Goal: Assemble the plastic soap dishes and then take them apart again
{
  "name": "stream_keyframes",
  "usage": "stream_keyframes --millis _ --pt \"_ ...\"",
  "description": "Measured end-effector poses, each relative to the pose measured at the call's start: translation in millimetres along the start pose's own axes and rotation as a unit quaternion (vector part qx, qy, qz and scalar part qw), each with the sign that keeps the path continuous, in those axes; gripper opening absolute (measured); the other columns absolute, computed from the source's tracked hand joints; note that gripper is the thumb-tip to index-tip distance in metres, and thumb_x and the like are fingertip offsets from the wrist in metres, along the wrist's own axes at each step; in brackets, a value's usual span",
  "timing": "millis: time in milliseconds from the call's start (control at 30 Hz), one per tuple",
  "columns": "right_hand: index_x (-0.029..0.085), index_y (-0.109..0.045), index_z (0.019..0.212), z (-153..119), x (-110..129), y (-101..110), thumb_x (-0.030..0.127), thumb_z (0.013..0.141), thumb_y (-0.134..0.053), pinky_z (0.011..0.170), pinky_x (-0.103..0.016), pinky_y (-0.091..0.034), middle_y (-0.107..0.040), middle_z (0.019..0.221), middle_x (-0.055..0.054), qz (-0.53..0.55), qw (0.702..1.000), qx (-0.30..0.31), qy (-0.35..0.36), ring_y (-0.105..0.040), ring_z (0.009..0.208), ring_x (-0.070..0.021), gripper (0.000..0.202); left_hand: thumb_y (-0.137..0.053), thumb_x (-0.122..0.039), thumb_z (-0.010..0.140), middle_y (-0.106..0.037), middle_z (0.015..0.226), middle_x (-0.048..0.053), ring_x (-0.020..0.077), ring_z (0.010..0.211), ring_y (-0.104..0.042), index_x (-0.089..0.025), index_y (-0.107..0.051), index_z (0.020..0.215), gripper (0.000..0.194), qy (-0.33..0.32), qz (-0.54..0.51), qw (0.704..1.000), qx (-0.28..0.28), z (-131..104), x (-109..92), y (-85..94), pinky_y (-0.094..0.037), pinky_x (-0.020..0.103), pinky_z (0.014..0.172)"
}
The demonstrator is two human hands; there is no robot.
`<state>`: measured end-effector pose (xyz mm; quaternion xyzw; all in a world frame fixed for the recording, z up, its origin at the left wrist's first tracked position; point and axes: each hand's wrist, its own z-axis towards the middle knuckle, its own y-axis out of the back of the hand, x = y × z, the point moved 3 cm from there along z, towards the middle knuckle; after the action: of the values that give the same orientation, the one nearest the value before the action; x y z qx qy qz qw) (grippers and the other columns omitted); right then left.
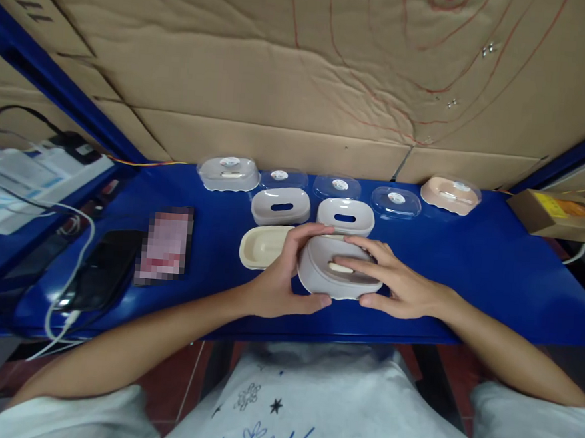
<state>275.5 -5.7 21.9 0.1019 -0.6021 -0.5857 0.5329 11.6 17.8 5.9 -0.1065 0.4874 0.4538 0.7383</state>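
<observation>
A grey oval plastic box (319, 274) with a slot in its top sits near the front of the blue table, between my two hands. My left hand (285, 282) is wrapped round its left end, thumb at the front edge and fingers at the back. My right hand (401, 280) grips the right end, one finger reaching over the top to the slot. Something cream shows in that slot. Beside my left hand lies a cream oval tray (255, 248), partly hidden by the fingers. Behind the box stand two grey oval covers with slots (259, 211) (325, 220).
Along the back are clear plastic lids with round stickers (295, 181) (319, 186) (408, 204), a lidded grey box (210, 176) and a lidded peach box (437, 197). Left are a black phone-like device (103, 269), a blurred pink item (165, 243) and cables. A cardboard box (533, 216) stands right.
</observation>
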Motion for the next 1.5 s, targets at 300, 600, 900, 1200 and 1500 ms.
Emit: stream_keyframes --millis 300,600,900,1200,1500 --pt "0.042 -0.055 0.165 -5 -3 21 0.062 0.110 -0.055 0.134 -0.064 -0.032 -0.036 0.183 -0.005 0.091 0.992 -0.069 -0.049 -0.036 0.167 -0.0377 0.058 -0.087 -0.043 0.092 -0.037 0.168 0.017 0.0377 0.154 -0.050 -0.035 -0.013 0.168 0.106 0.030 0.023 0.999 0.002 0 -9 -1.7 -0.045 0.062 0.128" --pt "0.039 -0.069 0.144 -75 -77 115 0.068 0.093 -0.075 0.130 -0.070 -0.042 -0.068 0.152 -0.007 -0.109 0.961 -0.082 -0.239 -0.060 0.147 -0.0435 0.060 -0.086 -0.033 0.093 -0.048 0.166 0.018 0.0395 0.157 -0.048 -0.032 -0.038 0.165 0.086 -0.060 0.073 0.979 0.183 -7 -15 -18.7 -0.045 0.059 0.129" --pt "0.034 -0.055 0.161 -75 -121 87 0.072 0.085 -0.081 0.133 -0.073 -0.034 -0.047 0.174 -0.010 -0.103 0.959 -0.065 -0.255 -0.040 0.164 -0.0457 0.089 -0.079 -0.036 0.099 -0.059 0.155 0.020 0.0377 0.152 -0.055 -0.025 -0.059 0.147 0.052 -0.113 0.169 0.951 0.232 -13 -6 -26.5 -0.053 0.056 0.121" --pt "0.032 -0.039 0.172 -52 -104 82 0.076 0.091 -0.075 0.135 -0.074 -0.025 -0.031 0.184 -0.014 -0.093 0.957 -0.148 -0.230 -0.024 0.171 -0.0442 0.100 -0.079 -0.038 0.099 -0.062 0.152 0.020 0.0389 0.149 -0.055 -0.025 -0.062 0.145 0.051 -0.122 0.212 0.943 0.228 -13 -4 -27.0 -0.048 0.058 0.123" --pt "0.044 -0.038 0.173 -7 18 11 0.060 0.085 -0.091 0.129 -0.060 -0.045 -0.044 0.178 -0.009 -0.016 0.999 0.021 0.021 -0.044 0.163 -0.0377 0.104 -0.083 -0.035 0.095 -0.056 0.156 0.015 0.0387 0.154 -0.050 -0.033 -0.058 0.144 0.055 -0.157 0.206 0.959 0.115 -7 -9 -17.6 -0.044 0.060 0.127"
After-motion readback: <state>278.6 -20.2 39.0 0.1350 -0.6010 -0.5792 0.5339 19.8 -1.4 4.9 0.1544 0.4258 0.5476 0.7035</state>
